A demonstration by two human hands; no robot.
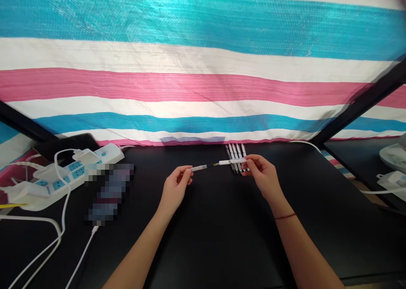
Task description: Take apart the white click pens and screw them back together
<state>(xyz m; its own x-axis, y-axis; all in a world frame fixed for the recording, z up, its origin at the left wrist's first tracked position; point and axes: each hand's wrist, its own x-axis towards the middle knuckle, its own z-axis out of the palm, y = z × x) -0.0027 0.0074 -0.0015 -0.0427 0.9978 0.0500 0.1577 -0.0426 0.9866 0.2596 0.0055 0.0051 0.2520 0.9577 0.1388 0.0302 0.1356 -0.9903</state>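
Observation:
A white pen is held in two parts above the black table. My left hand (pixel 176 182) is closed, pinching the pale front barrel (pixel 199 168) between thumb and fingers. My right hand (pixel 262 175) is also closed, gripping the white rear barrel (pixel 224 162) with its clip by the far end. Between the two parts shows a thin dark refill (pixel 212 165), running from one into the other. Just behind the rear barrel, several white pens (pixel 233 151) lie side by side on the table, partly covered by it and by my right fingers.
At the left, a white power strip (pixel 109 154) carries plugs and white cables (pixel 65 204). Beside it lies a blurred-out phone (pixel 111 194) with a charging cable (pixel 83 249). Striped sheeting (pixel 203 86) hangs behind the black table (pixel 215 238). Dark slanting posts (pixel 358 100) flank it.

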